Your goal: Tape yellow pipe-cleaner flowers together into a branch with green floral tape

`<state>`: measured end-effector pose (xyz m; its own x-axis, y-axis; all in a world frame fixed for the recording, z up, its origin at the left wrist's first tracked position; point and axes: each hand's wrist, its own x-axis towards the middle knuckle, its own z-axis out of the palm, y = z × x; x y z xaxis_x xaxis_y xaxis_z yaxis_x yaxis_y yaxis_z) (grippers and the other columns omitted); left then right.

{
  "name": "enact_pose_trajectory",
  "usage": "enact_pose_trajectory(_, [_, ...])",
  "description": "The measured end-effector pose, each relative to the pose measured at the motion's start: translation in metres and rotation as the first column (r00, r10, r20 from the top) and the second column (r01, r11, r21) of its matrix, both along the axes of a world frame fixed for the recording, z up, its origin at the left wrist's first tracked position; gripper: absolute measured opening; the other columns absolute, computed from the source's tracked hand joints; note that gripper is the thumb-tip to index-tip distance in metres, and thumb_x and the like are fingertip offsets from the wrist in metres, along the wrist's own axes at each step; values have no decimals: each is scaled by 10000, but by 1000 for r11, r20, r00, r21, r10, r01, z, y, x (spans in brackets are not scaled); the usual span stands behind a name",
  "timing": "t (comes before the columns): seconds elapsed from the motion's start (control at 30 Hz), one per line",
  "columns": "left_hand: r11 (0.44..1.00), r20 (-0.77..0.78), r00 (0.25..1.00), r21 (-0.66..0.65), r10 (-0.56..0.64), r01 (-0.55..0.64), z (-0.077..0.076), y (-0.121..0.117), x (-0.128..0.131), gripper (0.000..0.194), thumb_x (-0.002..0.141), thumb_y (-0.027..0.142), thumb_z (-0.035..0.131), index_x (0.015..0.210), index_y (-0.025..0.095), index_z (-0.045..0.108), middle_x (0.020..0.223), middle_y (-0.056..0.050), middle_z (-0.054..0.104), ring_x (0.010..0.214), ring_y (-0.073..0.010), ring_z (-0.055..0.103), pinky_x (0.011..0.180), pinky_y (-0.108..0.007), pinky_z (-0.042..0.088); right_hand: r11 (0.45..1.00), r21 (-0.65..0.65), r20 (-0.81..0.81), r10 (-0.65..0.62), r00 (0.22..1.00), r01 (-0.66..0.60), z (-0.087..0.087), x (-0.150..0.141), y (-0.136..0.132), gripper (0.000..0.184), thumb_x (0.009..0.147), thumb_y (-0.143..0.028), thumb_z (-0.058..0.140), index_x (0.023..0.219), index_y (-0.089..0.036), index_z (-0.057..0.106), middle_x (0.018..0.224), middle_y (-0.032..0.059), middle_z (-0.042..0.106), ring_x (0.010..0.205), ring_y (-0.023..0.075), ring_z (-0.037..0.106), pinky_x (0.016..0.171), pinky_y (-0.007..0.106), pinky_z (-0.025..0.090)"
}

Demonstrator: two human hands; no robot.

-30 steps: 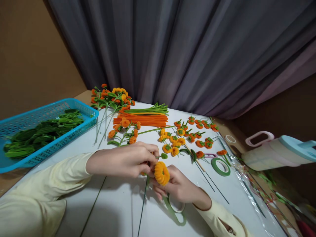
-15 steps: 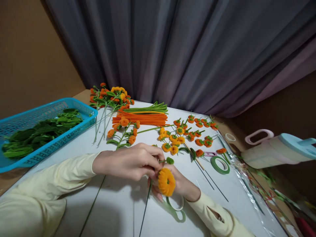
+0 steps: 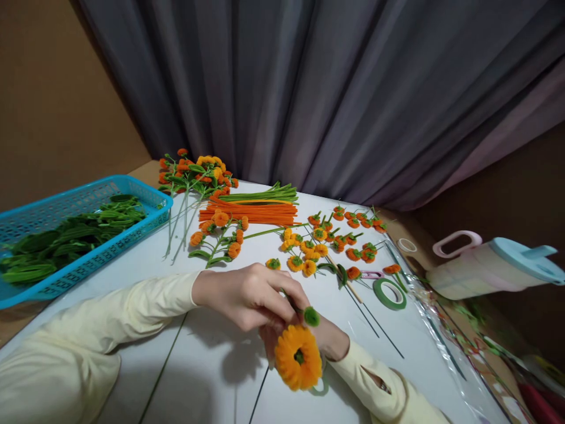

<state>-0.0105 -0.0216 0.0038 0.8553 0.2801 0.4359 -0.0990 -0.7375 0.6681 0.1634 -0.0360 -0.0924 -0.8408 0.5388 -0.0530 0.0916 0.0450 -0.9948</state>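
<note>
A yellow-orange pipe-cleaner flower [image 3: 298, 357] faces me, with a small green bud [image 3: 311, 317] just above it. My left hand [image 3: 260, 294] is closed, its thumb and fingers pinching the bud's stem close to the flower. Behind the flower, my right hand [image 3: 324, 337] is closed around the flower's stem; its fingers are mostly hidden. A dark wire [image 3: 260, 391] runs down toward me from under the hands. Part of a green tape loop [image 3: 321, 387] shows just below the flower, most of it covered.
A blue basket [image 3: 88, 250] of green leaves stands left. Behind my hands lie orange pipe cleaners [image 3: 249, 213], green ones [image 3: 265, 194], finished flower stems [image 3: 194, 171] and loose flower heads [image 3: 320, 234]. To the right are a green tape roll [image 3: 389, 294] and a lidded cup [image 3: 489, 268].
The flower and bud have come closer to me and slightly lower, so the flower looks larger and covers more of the tape loop. Both hands have shifted along with them, still closed.
</note>
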Motion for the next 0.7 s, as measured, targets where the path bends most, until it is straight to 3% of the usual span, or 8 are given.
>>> enact_pose_trajectory(0.13, [994,-135,991,-108,2,-17,13,6,-6,217,786,101,557,683,219,708,1034,-118,682,996,-224,592,949,-364,432,993,-33,-127,-115,985,112,15,-2,-8,473,752,-582,596,543,-162,539,551,-3,494,560,134,482,556,257,439])
enact_pose_trajectory(0.23, [988,-213,977,-152,-34,1,26,17,-21,189,755,110,616,711,244,742,1302,-67,559,1176,-264,488,1028,-411,343,973,-188,-246,-176,953,131,27,-3,-16,430,758,-511,645,540,-147,573,477,-15,488,475,129,511,512,248,447])
enact_pose_trajectory(0.3, [981,-233,972,-192,-16,-30,33,25,-32,207,768,102,587,769,229,750,1363,-63,504,1189,-275,484,1010,-415,356,952,-275,-270,-214,939,137,34,-4,-21,406,786,-467,638,552,-138,596,432,-22,478,416,131,518,473,248,446])
enact_pose_trajectory(0.43, [893,-207,955,-355,213,-276,40,32,-42,275,766,80,475,919,171,684,1086,-88,665,1009,-224,592,882,-347,455,933,-254,-214,-313,925,257,44,-5,-29,351,811,-416,629,610,-130,624,415,-29,476,430,136,546,492,243,452])
enact_pose_trajectory(0.53, [857,-375,916,-415,146,-307,44,27,-38,294,688,93,468,931,134,629,951,-79,680,918,-221,607,799,-304,480,930,-187,-154,-346,926,316,50,-6,-31,341,837,-416,596,656,-127,625,413,-33,470,427,128,536,491,230,438])
enact_pose_trajectory(0.6, [869,-461,884,-404,77,-286,46,23,-34,238,689,122,486,882,135,625,900,-68,683,882,-219,609,750,-273,480,934,-112,-109,-350,930,338,56,-6,-31,378,854,-432,560,622,-135,596,404,-30,468,414,125,525,482,226,424])
enact_pose_trajectory(0.7, [903,-502,862,-338,64,-264,47,18,-30,120,760,238,566,808,151,634,819,-43,683,832,-198,608,732,-242,465,939,30,-32,-342,939,343,65,-7,-31,443,873,-453,506,544,-158,531,394,-18,484,400,120,508,485,225,416])
